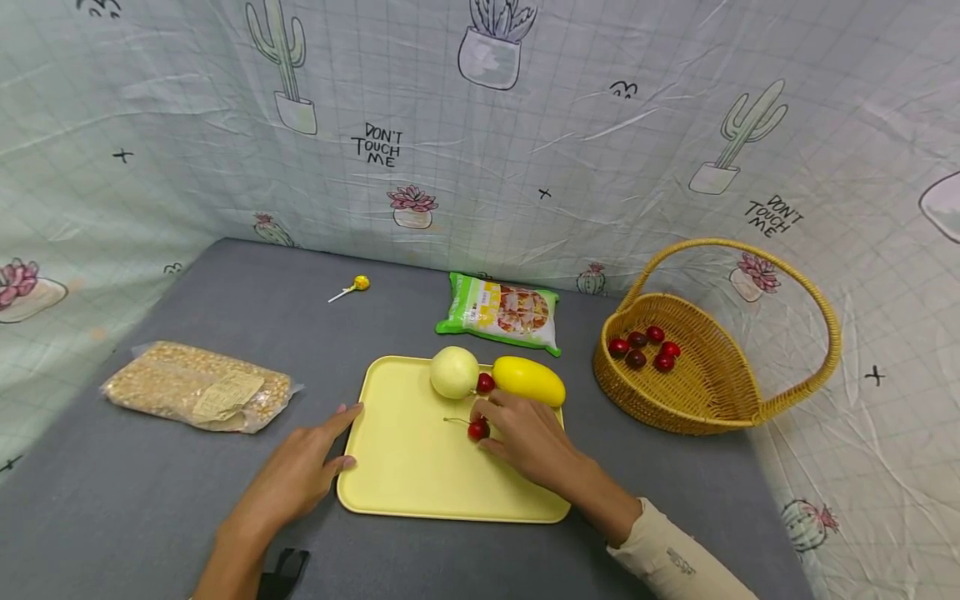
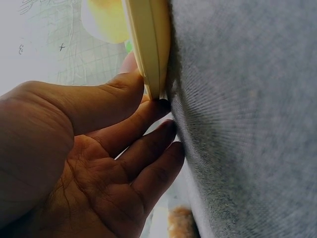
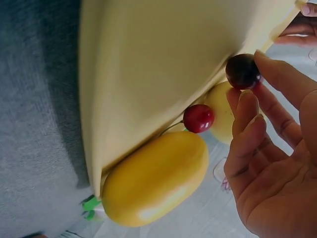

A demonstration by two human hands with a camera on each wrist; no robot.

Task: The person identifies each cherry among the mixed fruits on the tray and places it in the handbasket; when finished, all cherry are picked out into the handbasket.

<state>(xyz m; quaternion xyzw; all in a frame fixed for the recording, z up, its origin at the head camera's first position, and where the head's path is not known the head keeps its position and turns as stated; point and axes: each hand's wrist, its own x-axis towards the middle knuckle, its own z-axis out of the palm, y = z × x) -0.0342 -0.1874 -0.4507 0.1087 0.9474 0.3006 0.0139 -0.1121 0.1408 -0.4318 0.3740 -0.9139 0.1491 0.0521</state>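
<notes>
A dark red cherry (image 1: 477, 430) with a thin stem is over the yellow tray (image 1: 405, 467). My right hand (image 1: 525, 437) pinches this cherry between thumb and fingertips; the right wrist view shows the cherry (image 3: 242, 72) at the fingertips. Spread thumb and fingers of my left hand (image 1: 300, 471) touch the tray's left edge. Close up, the left thumb lies against the tray rim (image 2: 148, 44), with the other fingertips down by the grey cloth. At the tray's back are a pale round fruit (image 1: 453, 372), another cherry (image 1: 486, 383) and a yellow oval fruit (image 1: 529, 381).
A wicker basket (image 1: 720, 358) with a tall handle stands at the right, with several cherries (image 1: 655, 335) inside. Behind the tray lies a green-edged food packet (image 1: 510, 312). A yellow lollipop (image 1: 361, 283) is at the back left, and a bag of corn kernels (image 1: 198, 385) lies left.
</notes>
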